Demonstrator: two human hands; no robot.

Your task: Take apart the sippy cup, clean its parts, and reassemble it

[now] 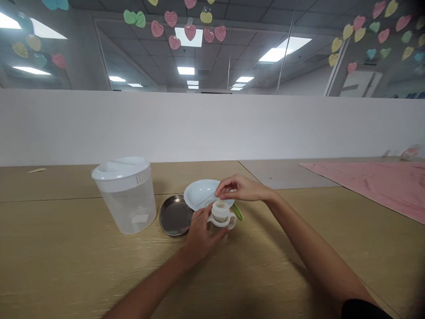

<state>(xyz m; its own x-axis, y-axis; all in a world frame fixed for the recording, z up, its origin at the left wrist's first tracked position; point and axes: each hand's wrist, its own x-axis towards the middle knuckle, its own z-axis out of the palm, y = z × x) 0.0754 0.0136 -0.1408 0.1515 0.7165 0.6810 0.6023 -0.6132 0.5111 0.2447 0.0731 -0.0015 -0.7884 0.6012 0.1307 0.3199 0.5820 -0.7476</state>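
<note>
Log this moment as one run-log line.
LEFT HAND: around two-handled bottle | RIGHT HAND: fingertips at its top | NEARBY: white bowl, metal pan, green handle, lidded container

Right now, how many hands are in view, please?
2: the left hand holds the side of the baby bottle, and the right hand is at its nipple. None seems hidden.

- No words or numbers I can make out from here.
- Heart-shaped notes (pixel 171 18) on the glass: small handwriting, too faint to read.
- Clear tub (pixel 128 206): pale patch (pixel 140 218), nothing legible.
- Far right, behind the glass: blue marks (pixel 415 95), too blurred.
</note>
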